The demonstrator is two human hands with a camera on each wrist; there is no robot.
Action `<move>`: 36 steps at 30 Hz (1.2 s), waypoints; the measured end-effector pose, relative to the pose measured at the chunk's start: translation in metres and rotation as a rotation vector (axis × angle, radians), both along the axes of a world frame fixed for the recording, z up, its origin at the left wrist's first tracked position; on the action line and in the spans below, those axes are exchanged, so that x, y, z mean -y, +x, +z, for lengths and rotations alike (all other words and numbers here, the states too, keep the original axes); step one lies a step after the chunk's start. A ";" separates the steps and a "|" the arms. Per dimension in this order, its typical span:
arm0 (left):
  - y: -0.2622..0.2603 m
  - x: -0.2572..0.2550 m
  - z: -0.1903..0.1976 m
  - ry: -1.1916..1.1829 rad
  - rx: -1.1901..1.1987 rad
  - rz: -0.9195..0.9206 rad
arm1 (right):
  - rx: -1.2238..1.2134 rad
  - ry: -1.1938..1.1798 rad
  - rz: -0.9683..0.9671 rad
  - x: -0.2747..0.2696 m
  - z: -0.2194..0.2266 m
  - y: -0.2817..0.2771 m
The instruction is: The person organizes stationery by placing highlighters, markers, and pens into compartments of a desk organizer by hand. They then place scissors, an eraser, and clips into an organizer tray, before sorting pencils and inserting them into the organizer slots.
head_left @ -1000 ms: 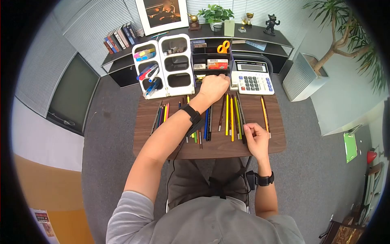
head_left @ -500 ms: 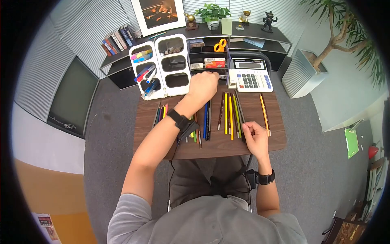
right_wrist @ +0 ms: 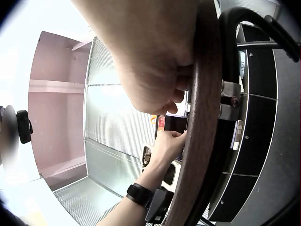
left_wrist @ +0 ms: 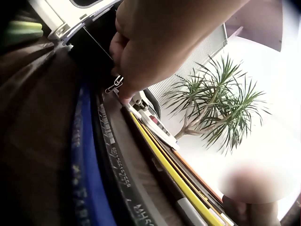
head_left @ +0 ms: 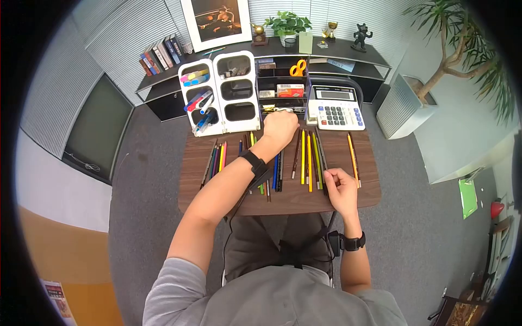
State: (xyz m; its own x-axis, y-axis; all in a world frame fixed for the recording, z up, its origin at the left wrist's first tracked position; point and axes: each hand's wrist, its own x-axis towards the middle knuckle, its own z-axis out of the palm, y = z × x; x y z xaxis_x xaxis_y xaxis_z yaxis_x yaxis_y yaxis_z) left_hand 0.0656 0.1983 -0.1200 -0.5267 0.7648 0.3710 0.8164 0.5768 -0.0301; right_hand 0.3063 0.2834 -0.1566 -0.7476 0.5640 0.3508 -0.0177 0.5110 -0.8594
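My left hand is at the front of the black desk organizer, low over the table. In the left wrist view its thumb and fingers pinch a small silver paper clip. Blue and black pencils lie beneath that wrist. At the table's front right, my right hand rests with loosely curled fingers and holds nothing. Its thumb lies beside a dark grey pencil, in a group with yellow and green pencils. Small metal items show in the organizer's bottom compartment.
A white rack with markers stands left of the organizer, a calculator right of it. Orange scissors stick up from the organizer. More pencils lie at the left and far right of the brown table.
My left hand has drawn back from the organizer's bottom compartment toward the table, so more of that compartment shows. The right hand has stayed in place. The head view has shifted slightly.
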 end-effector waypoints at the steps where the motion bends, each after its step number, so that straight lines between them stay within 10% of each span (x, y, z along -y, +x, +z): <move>1: -0.001 -0.003 -0.002 0.003 -0.005 0.019 | -0.004 0.002 0.001 0.000 0.000 0.000; 36: -0.009 -0.003 0.010 0.060 -0.123 -0.111 | 0.018 0.043 -0.018 0.001 0.002 0.000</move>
